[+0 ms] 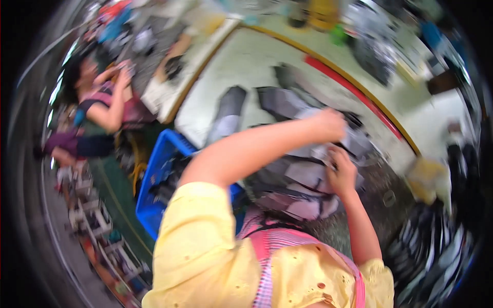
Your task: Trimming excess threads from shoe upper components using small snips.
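Note:
My left arm reaches across to the right, and my left hand (329,126) is closed above a spread of grey pieces. Just below it, the fingers of my right hand (341,172) are curled together at a grey piece. What either hand grips is blurred and too small to make out. Under and around both hands lie several flat, dark and light grey cloth-like pieces (308,172), overlapping one another. One long grey piece (228,110) lies apart on the pale tabletop (205,87), left of the rest.
A blue crate (154,177) with dark items stands at the left table edge. A red strip (354,95) runs along the far edge. At lower right is a heap of dark pieces (431,251); a yellowish bag (426,179) lies above it. Another person (105,102) works at far left.

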`<state>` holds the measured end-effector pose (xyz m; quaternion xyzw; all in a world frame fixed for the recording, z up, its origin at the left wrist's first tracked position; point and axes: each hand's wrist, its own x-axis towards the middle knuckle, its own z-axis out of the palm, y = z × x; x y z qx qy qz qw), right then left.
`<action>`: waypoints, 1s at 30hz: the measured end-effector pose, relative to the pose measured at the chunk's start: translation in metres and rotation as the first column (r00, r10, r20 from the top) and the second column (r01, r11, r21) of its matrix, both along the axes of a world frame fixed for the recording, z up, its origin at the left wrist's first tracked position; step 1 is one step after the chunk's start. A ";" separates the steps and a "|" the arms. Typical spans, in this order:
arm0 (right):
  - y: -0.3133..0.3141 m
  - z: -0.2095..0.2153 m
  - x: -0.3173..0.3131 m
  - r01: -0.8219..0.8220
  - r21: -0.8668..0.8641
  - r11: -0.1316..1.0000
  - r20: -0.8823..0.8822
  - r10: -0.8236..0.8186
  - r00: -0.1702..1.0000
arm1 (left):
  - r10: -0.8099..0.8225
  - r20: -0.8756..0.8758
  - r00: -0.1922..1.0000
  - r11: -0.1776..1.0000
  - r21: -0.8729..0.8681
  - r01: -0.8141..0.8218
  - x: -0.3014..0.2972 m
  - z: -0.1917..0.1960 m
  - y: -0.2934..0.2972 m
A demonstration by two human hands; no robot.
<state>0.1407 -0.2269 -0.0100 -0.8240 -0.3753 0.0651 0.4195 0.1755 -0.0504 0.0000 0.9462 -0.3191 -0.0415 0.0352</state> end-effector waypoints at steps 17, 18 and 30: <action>-0.002 -0.016 0.000 -0.036 0.173 0.984 -0.230 0.075 0.970 | 0.786 0.364 0.499 0.618 -0.485 -0.619 -0.062 0.014 0.078; -0.004 -0.016 -0.001 -0.057 0.175 0.983 -0.229 0.097 0.969 | 0.732 0.472 0.492 0.679 -0.436 -0.591 -0.058 0.013 0.073; -0.019 -0.038 -0.003 0.021 0.100 0.995 -0.039 -0.017 0.999 | 0.169 -0.242 0.955 -0.162 -0.963 -0.215 -0.093 0.219 -0.105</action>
